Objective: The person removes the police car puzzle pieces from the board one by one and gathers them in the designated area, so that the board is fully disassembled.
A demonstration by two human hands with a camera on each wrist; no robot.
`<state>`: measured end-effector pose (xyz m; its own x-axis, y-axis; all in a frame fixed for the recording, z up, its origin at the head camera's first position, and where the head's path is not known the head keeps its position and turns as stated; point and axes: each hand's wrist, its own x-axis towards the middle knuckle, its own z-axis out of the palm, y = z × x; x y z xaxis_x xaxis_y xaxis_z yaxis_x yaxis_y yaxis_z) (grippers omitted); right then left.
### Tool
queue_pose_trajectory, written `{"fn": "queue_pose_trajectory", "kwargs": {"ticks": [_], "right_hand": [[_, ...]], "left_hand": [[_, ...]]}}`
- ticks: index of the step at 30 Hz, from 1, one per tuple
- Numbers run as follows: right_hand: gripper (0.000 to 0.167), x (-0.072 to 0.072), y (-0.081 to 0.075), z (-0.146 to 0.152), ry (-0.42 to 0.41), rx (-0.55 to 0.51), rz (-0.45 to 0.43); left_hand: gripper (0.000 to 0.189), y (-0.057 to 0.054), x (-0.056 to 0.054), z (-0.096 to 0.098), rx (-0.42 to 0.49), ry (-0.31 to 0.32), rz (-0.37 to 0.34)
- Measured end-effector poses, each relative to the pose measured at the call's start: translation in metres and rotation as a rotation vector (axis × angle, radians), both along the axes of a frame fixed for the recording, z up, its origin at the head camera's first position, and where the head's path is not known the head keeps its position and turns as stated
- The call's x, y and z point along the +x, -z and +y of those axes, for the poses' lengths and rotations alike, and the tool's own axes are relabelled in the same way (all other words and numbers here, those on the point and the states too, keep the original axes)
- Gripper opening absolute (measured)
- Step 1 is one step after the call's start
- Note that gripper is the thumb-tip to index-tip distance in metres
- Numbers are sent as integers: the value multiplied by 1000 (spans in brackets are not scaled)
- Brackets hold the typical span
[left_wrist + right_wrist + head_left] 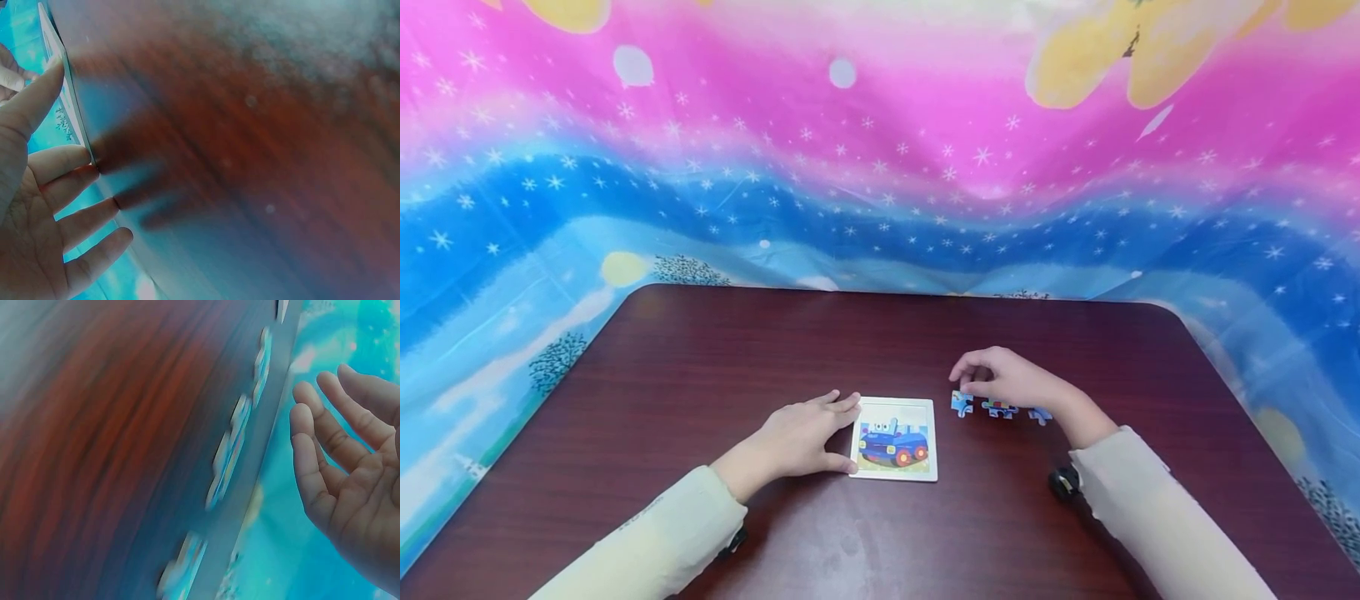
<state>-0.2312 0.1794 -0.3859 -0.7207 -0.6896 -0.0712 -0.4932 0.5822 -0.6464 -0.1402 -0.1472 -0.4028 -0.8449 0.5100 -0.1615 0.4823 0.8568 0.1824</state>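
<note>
A square puzzle board with a pale rim [933,442] lies flat on the table, showing a blue cartoon truck [891,447] with eyes and red wheels. My left hand [801,435] is at its left side, thumb and index fingertip touching the edge; in the left wrist view the fingers are spread and fairly straight. Above the loose puzzle pieces hovers my right hand [1011,379], its fingers loosely bent with nothing between them. One piece [962,403] lies under its fingertips, a multicoloured one [1000,408] under the palm, and a blue one [1040,414] near the wrist.
The dark reddish-brown table [775,333] has rounded far corners. A pink and blue patterned cloth [880,175] hangs around its back and sides. Black wrist devices [1063,482] show under both pale sleeves [1150,500].
</note>
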Motion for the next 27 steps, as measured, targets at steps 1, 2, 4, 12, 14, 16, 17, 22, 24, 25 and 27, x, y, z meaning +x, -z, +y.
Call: {"fn": "queue_pose_trajectory", "kwargs": {"ticks": [1,2,4,12,14,16,17,22,24,25,27], "right_hand": [[19,0,-1,-5,-6,1,-3],[18,0,-1,-10,-11,3,0],[18,1,-1,-19,-24,3,-2],[19,7,2,-56,-99,5,-55],[19,8,3,-64,-121,15,-59],[19,8,4,-72,-147,23,-50],[19,9,5,-75,-155,28,-50],[19,10,7,-88,-203,42,-41],[18,11,8,-92,-222,51,-34],[17,12,8,-94,-229,56,-31],[16,13,9,-97,-236,71,-30]], "left_hand": [[82,0,0,0,-2,-1,1],[81,0,0,0,-2,-1,1],[82,0,0,0,-3,-1,2],[82,-2,1,1,-15,-11,-11],[82,-2,0,2,-14,-16,-12],[82,-3,1,2,-9,-17,-14],[82,-3,1,2,-7,-16,-16],[82,-3,1,2,-2,-15,-25],[82,-3,0,2,-4,-15,-23],[82,-3,0,2,-5,-13,-21],[82,-2,0,1,-5,-12,-17]]}}
